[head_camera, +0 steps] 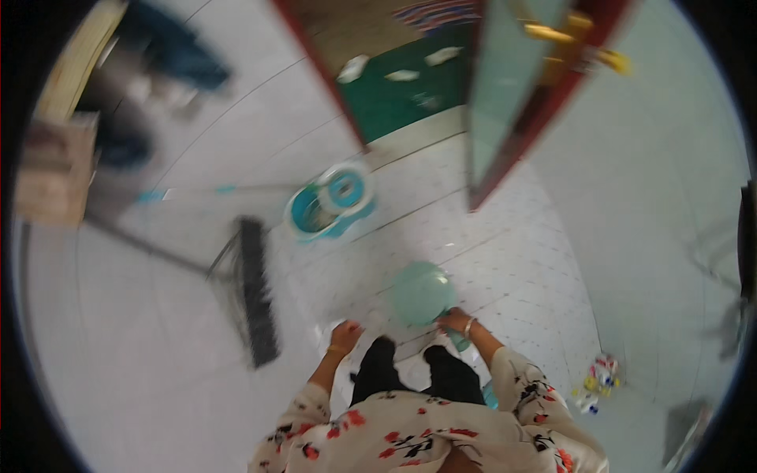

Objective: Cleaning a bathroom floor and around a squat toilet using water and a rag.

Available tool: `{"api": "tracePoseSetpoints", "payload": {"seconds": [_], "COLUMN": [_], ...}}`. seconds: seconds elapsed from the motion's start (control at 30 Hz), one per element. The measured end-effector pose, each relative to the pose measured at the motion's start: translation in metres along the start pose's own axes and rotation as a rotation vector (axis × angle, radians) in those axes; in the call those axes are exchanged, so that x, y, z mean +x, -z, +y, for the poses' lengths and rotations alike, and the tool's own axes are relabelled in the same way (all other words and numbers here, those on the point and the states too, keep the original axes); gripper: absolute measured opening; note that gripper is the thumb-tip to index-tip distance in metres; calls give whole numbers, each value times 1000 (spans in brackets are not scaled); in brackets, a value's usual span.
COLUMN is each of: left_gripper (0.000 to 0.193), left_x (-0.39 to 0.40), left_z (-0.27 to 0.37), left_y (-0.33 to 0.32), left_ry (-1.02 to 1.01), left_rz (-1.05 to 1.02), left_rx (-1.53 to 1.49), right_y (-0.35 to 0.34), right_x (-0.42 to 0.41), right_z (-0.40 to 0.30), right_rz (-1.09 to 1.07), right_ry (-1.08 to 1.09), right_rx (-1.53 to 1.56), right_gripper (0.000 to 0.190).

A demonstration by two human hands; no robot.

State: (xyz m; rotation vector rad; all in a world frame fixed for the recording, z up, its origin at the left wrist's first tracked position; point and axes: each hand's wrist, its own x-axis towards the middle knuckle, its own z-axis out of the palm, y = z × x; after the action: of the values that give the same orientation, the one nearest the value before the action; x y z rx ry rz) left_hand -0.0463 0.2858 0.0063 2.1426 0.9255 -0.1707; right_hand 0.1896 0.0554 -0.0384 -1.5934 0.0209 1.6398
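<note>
My right hand (454, 321), with a bangle at the wrist, grips the near edge of a pale green round plastic vessel (421, 292). The vessel hangs just ahead of my legs; its exact kind is unclear. A second green part shows below the hand. My left hand (345, 337) is curled into a fist beside my left leg, and nothing plain shows in it. Ahead stands a teal and white spin-mop bucket (301, 213) with a round spinner basket (345, 188) at one end.
Left is a long-handled broom (257, 292) with dark bristles. A glass door (514, 100) with a red frame and gold handle (550, 33) stands ajar. Beyond the threshold, pale slippers (353, 69) rest on a green mat (390, 112). Small colourful items (600, 378) sit at the right.
</note>
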Motion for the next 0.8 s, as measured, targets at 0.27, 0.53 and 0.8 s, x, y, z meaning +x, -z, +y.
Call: {"api": "tracePoseSetpoints", "payload": {"seconds": [0.27, 0.53, 0.8], "left_gripper": [24, 43, 30], "left_x": [-61, -18, 22], "left_z": [-60, -137, -190], "left_y": [41, 110, 57], "left_ry": [225, 1030, 882], "left_rz": [80, -209, 328], "left_rx": [-168, -1244, -2430], "right_y": [-110, -302, -370], "right_x": [11, 102, 179], "right_z": [-37, -106, -95], "right_rz": [-137, -379, -477], "right_ry": [-106, -231, 149], "right_rx": [-190, -29, -957], "right_gripper": [32, 34, 28]}}
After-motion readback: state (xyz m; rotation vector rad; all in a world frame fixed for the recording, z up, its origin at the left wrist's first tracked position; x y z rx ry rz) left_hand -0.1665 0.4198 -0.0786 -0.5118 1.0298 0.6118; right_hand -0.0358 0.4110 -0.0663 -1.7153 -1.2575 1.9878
